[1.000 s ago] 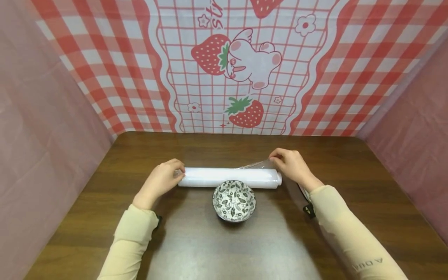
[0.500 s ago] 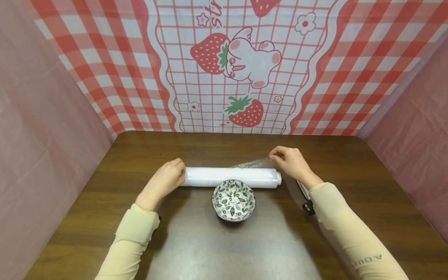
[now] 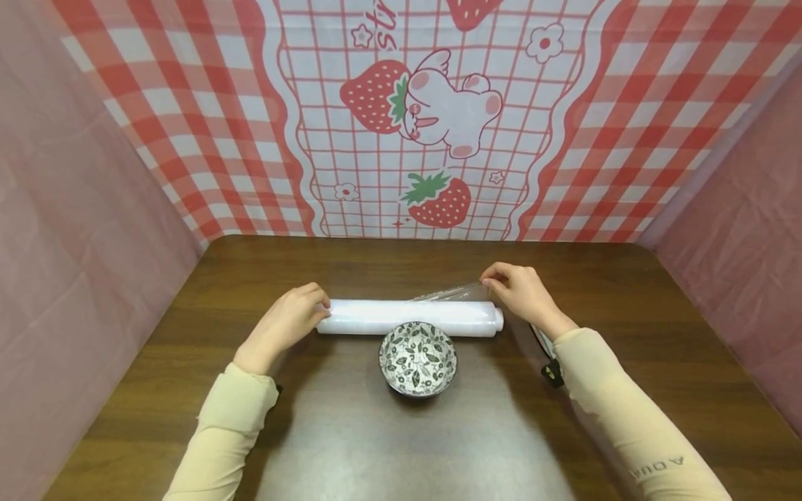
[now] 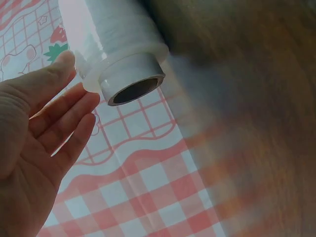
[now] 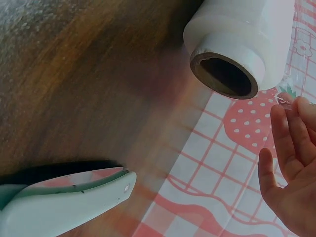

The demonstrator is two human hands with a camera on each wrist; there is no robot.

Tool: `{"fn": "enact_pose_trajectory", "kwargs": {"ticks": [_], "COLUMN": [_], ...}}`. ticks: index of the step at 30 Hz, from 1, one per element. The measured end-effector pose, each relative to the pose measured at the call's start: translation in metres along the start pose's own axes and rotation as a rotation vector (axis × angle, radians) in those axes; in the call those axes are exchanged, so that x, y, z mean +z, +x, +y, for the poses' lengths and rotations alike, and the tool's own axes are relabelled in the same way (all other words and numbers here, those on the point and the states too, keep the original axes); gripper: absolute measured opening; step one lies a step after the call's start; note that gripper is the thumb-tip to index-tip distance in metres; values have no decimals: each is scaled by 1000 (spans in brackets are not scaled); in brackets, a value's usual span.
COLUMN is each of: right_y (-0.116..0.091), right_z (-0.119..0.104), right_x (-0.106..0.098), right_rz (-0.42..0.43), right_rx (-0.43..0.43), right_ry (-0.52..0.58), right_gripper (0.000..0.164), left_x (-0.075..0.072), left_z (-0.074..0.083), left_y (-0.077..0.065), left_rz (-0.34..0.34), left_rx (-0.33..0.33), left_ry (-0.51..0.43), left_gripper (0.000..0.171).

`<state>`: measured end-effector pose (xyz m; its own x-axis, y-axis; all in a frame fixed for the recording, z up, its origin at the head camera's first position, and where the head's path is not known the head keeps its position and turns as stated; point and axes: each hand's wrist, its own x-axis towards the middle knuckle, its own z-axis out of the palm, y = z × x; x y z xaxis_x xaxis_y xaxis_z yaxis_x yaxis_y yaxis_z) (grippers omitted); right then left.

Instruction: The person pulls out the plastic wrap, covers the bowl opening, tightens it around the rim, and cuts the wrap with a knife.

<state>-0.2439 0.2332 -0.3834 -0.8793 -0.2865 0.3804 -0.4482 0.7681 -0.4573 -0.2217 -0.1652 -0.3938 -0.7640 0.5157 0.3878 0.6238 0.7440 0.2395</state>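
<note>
Roll of clear wrap [image 3: 376, 316] is lying crosswise on the wood-grain table [image 3: 401, 445], and I am observing both its ends remotely through the wrist cameras. Left hand [image 3: 285, 320]: I am seeing it resting at the roll's left end; in the left wrist view its fingers are extending nearly straight and relaxed, the thumb tip meeting the roll's edge, just beside the hollow core [image 4: 131, 69]. Right hand [image 3: 523, 296]: thumb and forefinger are pinching a corner of loose film [image 3: 460, 292] beyond the roll's right end. That film is stretching from the roll's far side up to the fingertips in a thin, creased wedge. Bowl [image 3: 418, 358], patterned with dark leaves, is sitting upright on the near side of the roll, its rim overlapping the roll in my head view; whether the two are touching, I am not able to tell. Beside the right wrist, a pale-handled tool [image 5: 69, 207] is lying partly hidden; I am not identifying it further. Strawberry-print cloth [image 3: 438, 90] is hanging behind the table, and pink drapes [image 3: 81, 243] are flanking it on both sides.
</note>
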Motion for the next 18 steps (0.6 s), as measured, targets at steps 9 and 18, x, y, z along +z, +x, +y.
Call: {"fn": "enact_pose_trajectory", "kwargs": {"ticks": [9, 18], "right_y": [-3, -3], "right_z": [-3, -1], "right_x": [-3, -3], "right_rz": [-7, -16], "right_rx": [8, 7], "right_ry": [12, 6], "right_gripper": [7, 7], "left_x": [5, 2], "left_z": [7, 9], "left_y": [1, 9], "left_rz": [69, 51], "left_rx": [106, 82], "left_ry": [161, 159], "left_gripper": [9, 7]}}
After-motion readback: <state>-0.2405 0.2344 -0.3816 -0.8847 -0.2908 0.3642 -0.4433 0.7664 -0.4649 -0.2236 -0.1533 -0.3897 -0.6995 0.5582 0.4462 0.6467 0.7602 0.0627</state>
